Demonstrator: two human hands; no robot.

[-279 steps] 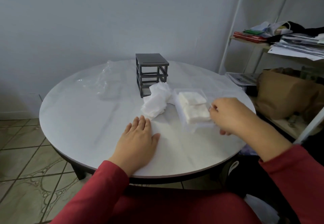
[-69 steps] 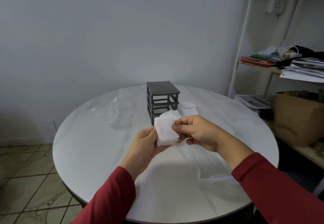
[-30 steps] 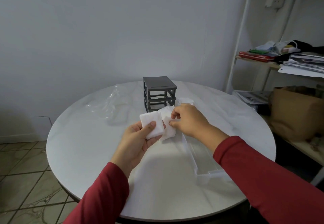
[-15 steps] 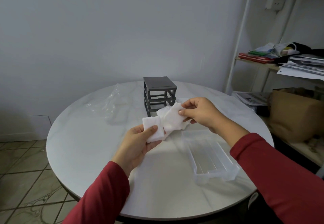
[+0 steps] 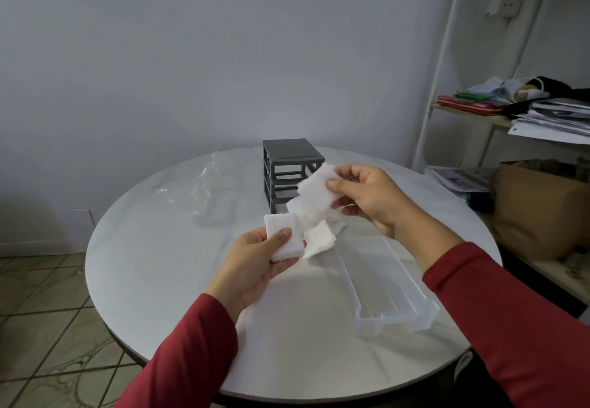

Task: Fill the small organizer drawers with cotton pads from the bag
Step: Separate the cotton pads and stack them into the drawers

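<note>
No text, label, brand or number can be read. The papers [image 5: 557, 117] stacked on the shelf well beyond the right hand [image 5: 367, 198], and the printed sheets [image 5: 459, 177] just below them, show only blurred marks.

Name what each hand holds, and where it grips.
Left hand: stack of cotton pads, thumb across its face. Right hand: single pad, pinched at its right edge.
</note>
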